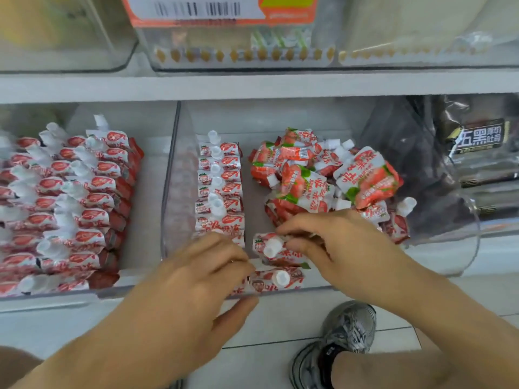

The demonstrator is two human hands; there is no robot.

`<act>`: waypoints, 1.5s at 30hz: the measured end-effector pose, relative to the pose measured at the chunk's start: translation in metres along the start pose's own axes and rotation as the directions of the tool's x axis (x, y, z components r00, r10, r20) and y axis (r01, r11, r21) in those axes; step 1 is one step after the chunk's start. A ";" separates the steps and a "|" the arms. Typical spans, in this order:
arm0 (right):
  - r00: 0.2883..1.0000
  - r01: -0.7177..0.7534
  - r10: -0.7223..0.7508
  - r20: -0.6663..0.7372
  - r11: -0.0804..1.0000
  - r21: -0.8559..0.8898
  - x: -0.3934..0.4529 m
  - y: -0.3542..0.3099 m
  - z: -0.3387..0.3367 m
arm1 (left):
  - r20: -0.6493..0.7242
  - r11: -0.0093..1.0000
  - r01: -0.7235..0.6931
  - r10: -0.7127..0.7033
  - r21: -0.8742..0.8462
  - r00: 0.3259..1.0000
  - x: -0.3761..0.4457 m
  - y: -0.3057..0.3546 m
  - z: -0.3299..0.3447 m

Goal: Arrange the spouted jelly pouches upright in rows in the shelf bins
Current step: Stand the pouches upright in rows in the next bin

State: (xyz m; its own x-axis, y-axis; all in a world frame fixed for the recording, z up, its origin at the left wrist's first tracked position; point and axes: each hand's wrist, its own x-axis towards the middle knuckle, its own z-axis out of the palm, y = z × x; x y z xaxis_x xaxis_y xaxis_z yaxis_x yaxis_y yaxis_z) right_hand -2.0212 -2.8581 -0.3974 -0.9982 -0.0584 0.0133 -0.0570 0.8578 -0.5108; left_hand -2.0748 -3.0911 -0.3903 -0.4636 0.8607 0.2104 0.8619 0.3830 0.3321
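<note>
White characters "五黑" are printed large on the dark package in the right-hand bin; the smaller characters beside them are blurred. A barcode is carried by the orange-edged label above. The red lettering on the jelly pouches cannot be read with certainty.

bright, even light | soft blur throughout | wide-angle edge bending

red-and-white pouches, white caps
</note>
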 end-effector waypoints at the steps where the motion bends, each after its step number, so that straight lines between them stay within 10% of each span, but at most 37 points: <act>1: 1.000 -0.005 0.005 0.006 1.000 0.030 0.000 0.000 0.000 | -0.044 0.999 -0.016 0.018 0.039 0.999 -0.004 0.001 0.003; 7: 0.978 -0.026 0.007 0.210 0.996 0.090 0.007 0.002 0.005 | -0.349 0.997 0.072 -0.054 0.038 0.935 -0.013 0.004 -0.007; 13: 0.931 0.011 -0.017 0.364 1.000 0.019 0.016 -0.001 0.001 | -0.241 0.916 0.357 -0.394 -0.184 0.887 -0.020 -0.009 -0.006; 20: 0.819 -0.016 -0.006 0.574 0.999 0.033 0.023 -0.005 -0.016 | -0.363 0.899 0.340 -0.426 -0.278 0.829 -0.022 -0.002 -0.014; 24: 0.997 0.005 -0.024 0.072 0.967 0.255 0.011 0.003 -0.048 | -0.206 0.806 0.570 -0.592 -0.159 0.779 -0.054 -0.024 0.016; 27: 0.964 0.042 0.024 -0.266 0.970 0.239 0.017 0.017 -0.063 | -0.082 0.963 0.229 -0.242 -0.144 0.967 -0.013 -0.003 0.005; 29: 0.990 0.051 -0.047 -0.136 0.998 0.030 0.028 0.021 -0.054 | 0.023 0.984 0.112 -0.110 -0.138 0.994 0.026 0.028 -0.012; 33: 0.960 0.007 0.051 0.275 0.979 -0.206 0.044 0.024 -0.024 | 0.211 0.997 0.073 -0.067 -0.019 0.975 0.046 0.015 0.015; 45: 0.996 0.044 -0.020 0.085 0.953 -0.299 0.039 0.043 -0.062 | 0.452 0.953 0.158 -0.026 -0.257 0.892 0.061 -0.014 0.004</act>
State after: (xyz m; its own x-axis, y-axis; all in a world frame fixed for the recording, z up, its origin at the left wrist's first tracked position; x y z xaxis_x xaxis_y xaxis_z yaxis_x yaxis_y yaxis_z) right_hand -2.0632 -2.7920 -0.3655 -0.9917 -0.1184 -0.0497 -0.1041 0.9678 -0.2292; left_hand -2.1144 -3.0429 -0.3865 -0.3426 0.9092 -0.2367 0.6957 0.4148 0.5865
